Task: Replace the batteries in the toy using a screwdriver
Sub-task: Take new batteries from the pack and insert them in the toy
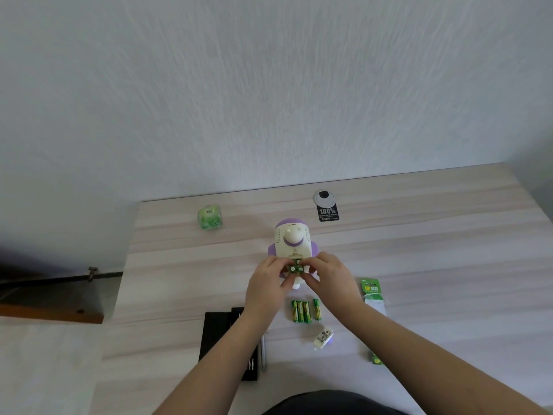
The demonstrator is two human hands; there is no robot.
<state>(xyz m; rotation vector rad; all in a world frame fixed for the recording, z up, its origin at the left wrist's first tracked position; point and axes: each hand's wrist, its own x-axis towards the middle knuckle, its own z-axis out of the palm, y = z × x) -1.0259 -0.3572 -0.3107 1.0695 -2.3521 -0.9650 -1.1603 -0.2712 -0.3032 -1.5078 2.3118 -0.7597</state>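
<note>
Home or office desk corner, pale wood-grain tabletop (419, 235) with cable hole cover (325, 198), against textured white wall (269, 85), tissue pack (209, 217)

The toy (292, 245) lies near the middle of the table (434, 235), with the left hand (267, 287) and right hand (330, 278) meeting at its near end, where batteries (296, 265) sit in its open compartment. Behind it, toward the wall, a tissue pack (210, 217) lies to the left and a cable grommet (325, 198) with a label card (328, 212) to the right. In front of it lie four loose batteries (305, 310), nearer still the compartment cover (322, 336); a screwdriver case (223, 342) lies to their left and a battery package (372, 295) to their right.
</note>
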